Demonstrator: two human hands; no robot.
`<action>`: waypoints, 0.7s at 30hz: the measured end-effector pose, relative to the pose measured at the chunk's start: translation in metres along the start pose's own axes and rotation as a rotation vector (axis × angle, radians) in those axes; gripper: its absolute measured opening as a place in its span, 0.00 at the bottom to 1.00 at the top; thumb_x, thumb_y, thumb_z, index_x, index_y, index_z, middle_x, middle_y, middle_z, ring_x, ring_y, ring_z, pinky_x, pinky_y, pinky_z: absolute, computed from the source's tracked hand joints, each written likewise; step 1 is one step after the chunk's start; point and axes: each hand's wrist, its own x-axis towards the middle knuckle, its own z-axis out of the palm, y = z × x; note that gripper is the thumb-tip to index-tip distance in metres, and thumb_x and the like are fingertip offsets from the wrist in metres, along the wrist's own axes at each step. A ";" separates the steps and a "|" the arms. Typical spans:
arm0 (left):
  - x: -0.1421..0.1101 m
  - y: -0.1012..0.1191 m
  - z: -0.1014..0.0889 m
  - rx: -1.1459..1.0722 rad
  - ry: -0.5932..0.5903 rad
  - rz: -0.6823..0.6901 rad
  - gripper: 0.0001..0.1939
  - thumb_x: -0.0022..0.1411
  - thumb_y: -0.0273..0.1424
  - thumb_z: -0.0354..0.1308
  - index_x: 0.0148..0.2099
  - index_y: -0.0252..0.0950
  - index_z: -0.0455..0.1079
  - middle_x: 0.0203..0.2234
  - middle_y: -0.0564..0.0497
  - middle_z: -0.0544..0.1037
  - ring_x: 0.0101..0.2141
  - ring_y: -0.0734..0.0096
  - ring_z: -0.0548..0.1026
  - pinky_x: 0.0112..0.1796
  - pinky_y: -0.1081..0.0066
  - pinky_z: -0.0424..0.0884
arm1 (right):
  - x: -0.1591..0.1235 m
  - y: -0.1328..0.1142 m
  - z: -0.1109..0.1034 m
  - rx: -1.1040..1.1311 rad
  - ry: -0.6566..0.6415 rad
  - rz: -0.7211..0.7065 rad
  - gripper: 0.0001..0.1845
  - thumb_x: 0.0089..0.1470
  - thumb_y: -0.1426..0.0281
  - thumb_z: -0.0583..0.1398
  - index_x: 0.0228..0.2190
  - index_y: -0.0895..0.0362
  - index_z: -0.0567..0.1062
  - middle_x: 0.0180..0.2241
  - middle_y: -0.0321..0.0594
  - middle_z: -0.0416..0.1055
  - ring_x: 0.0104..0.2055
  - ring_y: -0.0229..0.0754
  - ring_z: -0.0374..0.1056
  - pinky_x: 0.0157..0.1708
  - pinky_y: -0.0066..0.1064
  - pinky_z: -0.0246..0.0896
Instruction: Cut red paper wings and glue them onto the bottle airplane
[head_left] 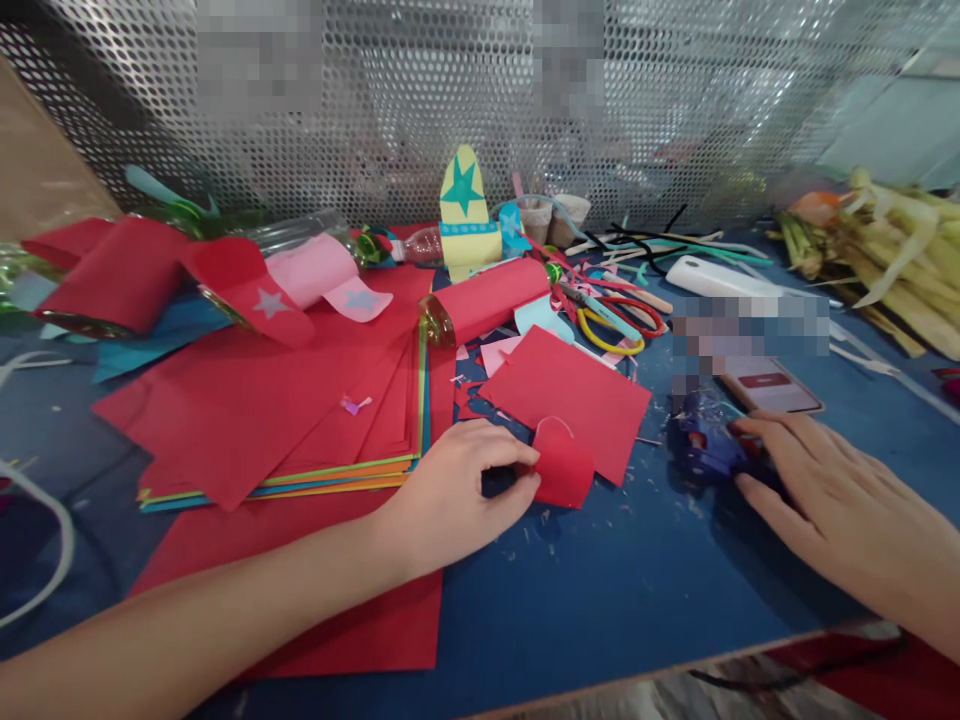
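My left hand pinches a small curled piece of red paper on the blue table, thumb and fingers closed on its left edge. My right hand rests over a blue glue gun, fingers wrapped on its body, which lies on the table to the right of the red piece. A larger red sheet lies just behind the curled piece.
A stack of coloured paper topped with red sheets lies at left. A red-wrapped bottle, scissors, a phone, a yellow star card and green stalks stand behind. A perforated metal screen closes the back.
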 end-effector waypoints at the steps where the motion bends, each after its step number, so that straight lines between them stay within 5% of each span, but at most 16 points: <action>1: 0.000 0.000 0.000 -0.013 -0.003 -0.003 0.06 0.57 0.25 0.55 0.30 0.37 0.72 0.27 0.52 0.78 0.32 0.70 0.75 0.38 0.69 0.71 | 0.001 -0.001 -0.004 0.023 0.003 0.037 0.23 0.62 0.61 0.40 0.44 0.62 0.66 0.42 0.57 0.70 0.43 0.58 0.70 0.38 0.47 0.67; 8: 0.002 -0.003 -0.004 -0.117 -0.009 -0.090 0.06 0.58 0.26 0.56 0.30 0.36 0.73 0.29 0.53 0.78 0.33 0.72 0.76 0.38 0.73 0.71 | 0.020 -0.022 -0.035 0.320 0.070 0.297 0.18 0.59 0.56 0.47 0.40 0.53 0.67 0.36 0.46 0.72 0.36 0.52 0.72 0.35 0.43 0.68; 16: 0.005 0.002 -0.014 -0.228 -0.056 -0.186 0.08 0.59 0.27 0.55 0.33 0.37 0.76 0.32 0.52 0.79 0.34 0.70 0.77 0.38 0.73 0.72 | 0.049 -0.064 -0.040 1.210 -0.371 0.301 0.08 0.55 0.60 0.57 0.34 0.51 0.66 0.32 0.37 0.76 0.34 0.42 0.74 0.35 0.33 0.69; 21: 0.004 0.005 -0.014 -0.229 -0.069 -0.177 0.07 0.59 0.26 0.56 0.33 0.37 0.76 0.31 0.52 0.79 0.34 0.71 0.77 0.39 0.72 0.71 | 0.072 -0.080 -0.038 1.429 -0.455 0.319 0.10 0.51 0.63 0.59 0.31 0.51 0.62 0.30 0.33 0.71 0.34 0.39 0.72 0.36 0.32 0.68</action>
